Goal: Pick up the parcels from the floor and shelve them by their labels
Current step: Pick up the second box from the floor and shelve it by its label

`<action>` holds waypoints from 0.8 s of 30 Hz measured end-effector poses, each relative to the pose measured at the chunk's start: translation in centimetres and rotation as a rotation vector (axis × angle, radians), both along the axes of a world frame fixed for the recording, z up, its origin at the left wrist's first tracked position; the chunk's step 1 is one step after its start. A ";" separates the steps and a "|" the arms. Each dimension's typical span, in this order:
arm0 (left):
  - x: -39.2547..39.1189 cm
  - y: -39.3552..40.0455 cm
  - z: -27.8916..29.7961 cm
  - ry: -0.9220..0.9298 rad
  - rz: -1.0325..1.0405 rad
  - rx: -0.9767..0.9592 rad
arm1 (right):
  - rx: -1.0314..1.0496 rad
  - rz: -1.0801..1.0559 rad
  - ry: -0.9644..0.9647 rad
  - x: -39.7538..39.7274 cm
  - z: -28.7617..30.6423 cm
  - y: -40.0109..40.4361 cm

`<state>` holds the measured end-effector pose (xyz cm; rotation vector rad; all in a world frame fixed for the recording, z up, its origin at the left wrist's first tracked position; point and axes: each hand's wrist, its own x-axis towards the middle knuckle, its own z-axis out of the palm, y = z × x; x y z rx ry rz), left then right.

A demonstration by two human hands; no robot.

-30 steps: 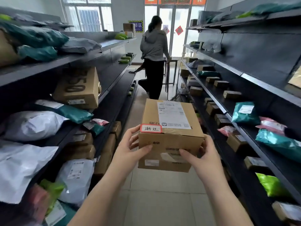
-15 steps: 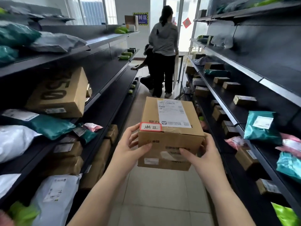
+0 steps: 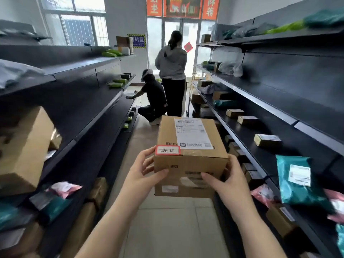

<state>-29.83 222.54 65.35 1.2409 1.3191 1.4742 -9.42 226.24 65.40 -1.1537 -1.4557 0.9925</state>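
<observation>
While we carry the cardboard box [image 3: 189,157] down the aisle, the dark shelving on the left [image 3: 89,108] and the dark shelving on the right [image 3: 260,101] run past it on either side toward the glass door [image 3: 173,43] beyond it. Since a moment ago the view has lifted: the red banners [image 3: 183,6] over that door now show, and the big brown carton [image 3: 24,148] left of the box has slid closer to the frame's edge.

Beyond the box, a standing person in a grey top [image 3: 172,71] still faces away, and a crouching person in dark clothes [image 3: 152,97], half hidden before, is now plainly seen just left of them, one arm stretched to the left shelving. Both are nearer the box than they were.

Right of the box, a teal mailer bag [image 3: 297,179] lies on a shelf, with small brown cartons [image 3: 267,140] farther along beyond it.

We hold the box in the air over the tiled floor [image 3: 167,229], much as before. Our left hand [image 3: 141,175] grips its near left corner, thumb pressed on the front face, fingers curled round the side. Our right hand [image 3: 229,181] grips the near right corner likewise, thumb across the front.

On the box's top sits a white shipping label [image 3: 192,133], and at its near left edge a small red-bordered tag [image 3: 167,150] with handwritten characters.
</observation>
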 end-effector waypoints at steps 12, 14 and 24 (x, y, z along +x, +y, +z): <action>-3.1 14.5 -0.5 -0.028 -0.027 -0.029 | -0.014 -0.033 -0.002 -2.9 -0.3 13.6; -3.4 17.2 -0.5 -0.022 -0.009 -0.021 | -0.020 -0.019 -0.002 -3.4 -0.5 16.5; -3.9 30.1 0.6 -0.052 0.063 -0.025 | -0.036 0.056 -0.052 -4.3 1.1 30.7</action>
